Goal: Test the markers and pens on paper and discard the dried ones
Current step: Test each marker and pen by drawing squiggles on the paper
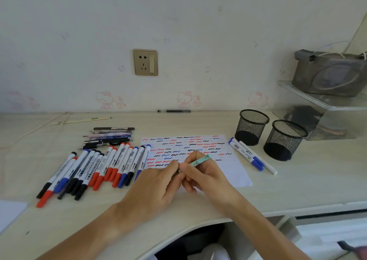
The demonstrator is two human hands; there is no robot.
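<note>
Teal pen [198, 162] sits over the near part of the paper [234, 172], pinched in the curled fingers of the right hand [204, 177]; the left hand [156, 186], fingers curled too, grips its near end. Red, blue and black squiggles cover the sheet. Markers [95, 170] lie fanned to the left, two more markers [248, 153] to the right.

A single head-worn view looks forward and down from above the near edge of the table [198, 204], facing the far wall [178, 21]. It sits close over the hands [178, 178] at lower centre, and its wide angle takes in the table from far left to the shelf [321, 101] at far right.
</note>
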